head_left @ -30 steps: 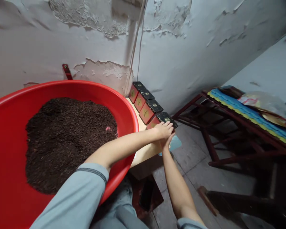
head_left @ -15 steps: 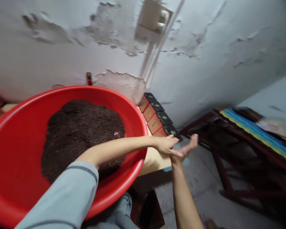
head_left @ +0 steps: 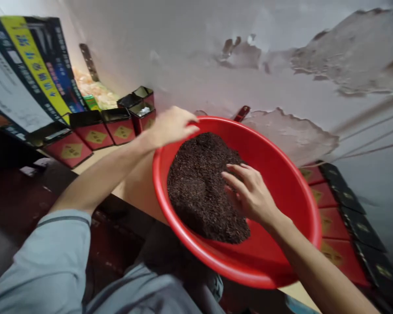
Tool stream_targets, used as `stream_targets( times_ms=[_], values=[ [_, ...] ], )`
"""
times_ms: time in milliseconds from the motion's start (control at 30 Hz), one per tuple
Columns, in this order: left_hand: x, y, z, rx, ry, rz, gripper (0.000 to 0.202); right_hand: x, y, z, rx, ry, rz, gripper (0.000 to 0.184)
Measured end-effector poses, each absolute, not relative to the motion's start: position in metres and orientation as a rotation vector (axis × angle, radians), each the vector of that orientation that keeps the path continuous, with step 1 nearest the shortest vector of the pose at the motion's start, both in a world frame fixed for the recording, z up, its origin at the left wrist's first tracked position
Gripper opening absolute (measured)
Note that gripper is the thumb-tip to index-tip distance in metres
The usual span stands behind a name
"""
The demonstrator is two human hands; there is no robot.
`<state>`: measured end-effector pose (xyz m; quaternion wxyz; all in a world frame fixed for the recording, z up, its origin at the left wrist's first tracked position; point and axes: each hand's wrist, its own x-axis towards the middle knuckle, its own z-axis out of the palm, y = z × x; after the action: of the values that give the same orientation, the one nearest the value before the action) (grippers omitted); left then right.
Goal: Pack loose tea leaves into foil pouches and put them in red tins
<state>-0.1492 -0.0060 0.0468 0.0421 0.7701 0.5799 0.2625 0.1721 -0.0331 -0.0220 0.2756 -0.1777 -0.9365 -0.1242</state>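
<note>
A wide red basin (head_left: 275,183) holds a heap of dark, crumbly loose material (head_left: 203,187) that looks like dried tea leaves. Over the basin's far left rim, my left hand (head_left: 173,126) hangs with thumb and forefinger apart; no object shows in it. My right hand (head_left: 249,192) hovers above the right side of the heap, its fingers bent and spread, with nothing visible between them. Whether either hand touches the basin or the heap I cannot tell.
Left of the basin stand several red tins with their tops uncovered (head_left: 94,133), before a large printed box (head_left: 32,65). On the right, red tins with black lids (head_left: 337,218) line the wall. A clear bag of pale contents (head_left: 94,89) lies behind. The pale tabletop (head_left: 131,183) has a near edge.
My view has swung left, bringing the uncovered tins and printed box in. My hands, touching each other beyond the basin's right side before, are now apart at the basin.
</note>
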Motion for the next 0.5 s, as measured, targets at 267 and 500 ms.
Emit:
stream_targets(
  times_ms=[267,500],
  values=[
    [-0.333,0.014,-0.037,1.575,2.634,0.531,0.049,0.088,-0.036,-0.032,-0.188,-2.749,-0.253,0.042],
    [-0.326,0.010,-0.042,1.659,2.672,0.333,0.035,0.090,-0.033,-0.034,-0.230,-2.807,-0.236,0.033]
  ],
)
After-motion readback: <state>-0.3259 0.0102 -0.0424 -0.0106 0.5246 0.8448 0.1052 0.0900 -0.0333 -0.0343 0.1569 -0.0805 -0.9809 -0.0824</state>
